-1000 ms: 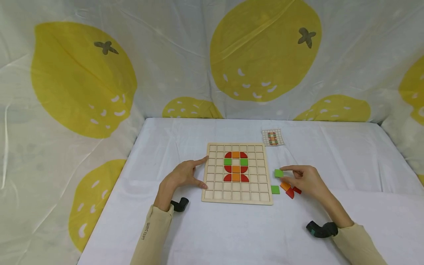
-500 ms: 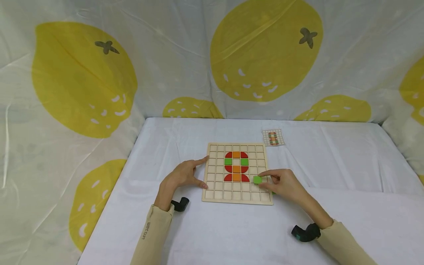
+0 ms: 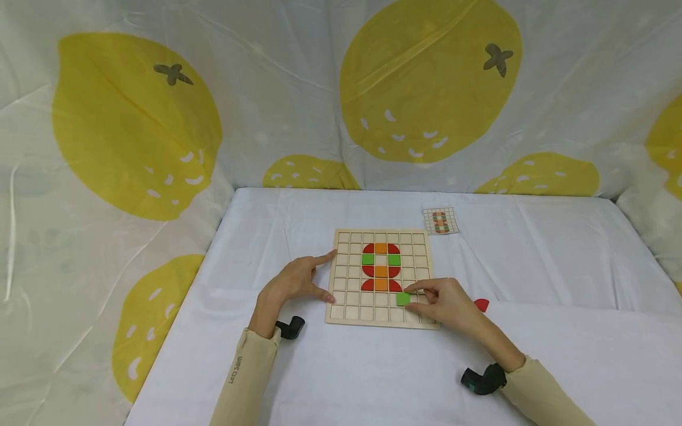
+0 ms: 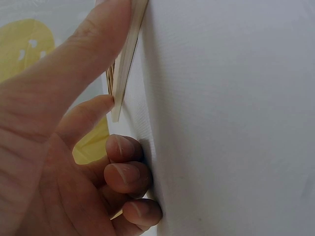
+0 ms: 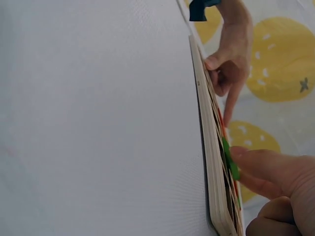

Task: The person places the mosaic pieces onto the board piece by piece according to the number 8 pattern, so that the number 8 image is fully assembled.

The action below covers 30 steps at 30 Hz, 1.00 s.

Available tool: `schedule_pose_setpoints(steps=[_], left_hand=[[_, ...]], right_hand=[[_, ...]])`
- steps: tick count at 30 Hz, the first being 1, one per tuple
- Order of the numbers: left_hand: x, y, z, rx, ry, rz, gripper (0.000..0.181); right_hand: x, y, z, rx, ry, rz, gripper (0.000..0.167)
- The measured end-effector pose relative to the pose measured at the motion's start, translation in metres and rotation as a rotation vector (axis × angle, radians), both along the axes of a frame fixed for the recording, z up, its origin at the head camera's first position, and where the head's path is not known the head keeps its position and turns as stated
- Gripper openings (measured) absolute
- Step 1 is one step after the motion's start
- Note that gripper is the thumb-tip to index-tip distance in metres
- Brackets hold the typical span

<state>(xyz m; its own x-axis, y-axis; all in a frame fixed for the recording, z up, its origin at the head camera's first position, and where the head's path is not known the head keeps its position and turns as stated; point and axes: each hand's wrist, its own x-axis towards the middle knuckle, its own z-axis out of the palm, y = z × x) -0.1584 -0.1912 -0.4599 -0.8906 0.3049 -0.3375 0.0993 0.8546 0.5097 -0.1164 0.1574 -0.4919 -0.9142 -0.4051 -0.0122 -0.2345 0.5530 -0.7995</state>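
wooden grid board (image 3: 367, 313) is sitting flat around the middle of the white-covered desk (image 3: 373, 378), and someone's halfway through a tile mosaic on it.

hands next. left hand (image 3: 295, 279) has thumb and index finger spread wide, tips against the board's left edge, the other three fingers bent in. it isn't gripping anything, so i'd guess it's just bracing the board. right hand (image 3: 446, 300) is over the lower right part, thumb and index closed in a pinch.

the tile pattern (image 3: 381, 271) runs red-orange-red, green on both sides of a bare cell, then two more red-orange-red rows. past the board's top right corner lies a little pattern card (image 3: 440, 220) with what looks like a longer version, though it's tiny from here.

what's pinched is a green tile (image 3: 402, 299), just below the bottom right red bit and seemingly across a grid line, so i don't think it's seated. step in hand is placing that one, imo. next move calls for a small nudge left, squaring it up under the red, then letting it drop in.

smallest thing: one loose red piece (image 3: 482, 305) peeks out past the right wrist. can't tell if more are hidden behind there.
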Motion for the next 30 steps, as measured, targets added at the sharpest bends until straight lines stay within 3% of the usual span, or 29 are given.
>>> schedule_pose_setpoints(steps=[21, 30], left_hand=[[0.000, 0.001, -0.001, -0.014, 0.001, -0.001, 0.115], [0.001, 0.001, 0.002, -0.003, 0.000, 0.007, 0.115]], right_hand=[[0.002, -0.013, -0.007, 0.021, 0.089, -0.008, 0.024], [0.002, -0.013, -0.005, 0.008, 0.059, -0.023, 0.024]])
